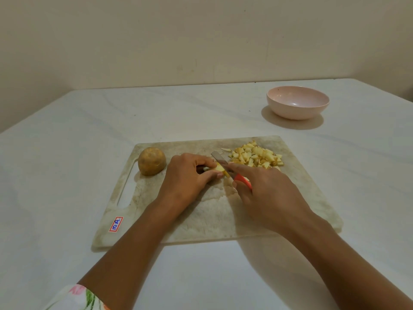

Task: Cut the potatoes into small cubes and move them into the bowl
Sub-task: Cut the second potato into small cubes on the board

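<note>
While the left hand [190, 173] curls over a pale yellow piece of cut potato [219, 168], thumb and fingertips pinching it down on the worn whitish plastic cutting board [212, 215], the right hand [268, 193] grips the red-orange handle of a small steel-bladed knife [220, 159], forefinger stretched along the blade's back. The blade lies across the piece's right end. A pile of small yellow potato cubes [257, 156] sits near the board's far right corner, just beyond the right hand. A whole round brown-skinned potato [152, 161] rests near the board's far left corner, beside the handle slot, apart from the left hand. A pale pink round bowl [298, 102] stands on the white surface [89, 130] towards its far right corner, well apart from the board.
</note>
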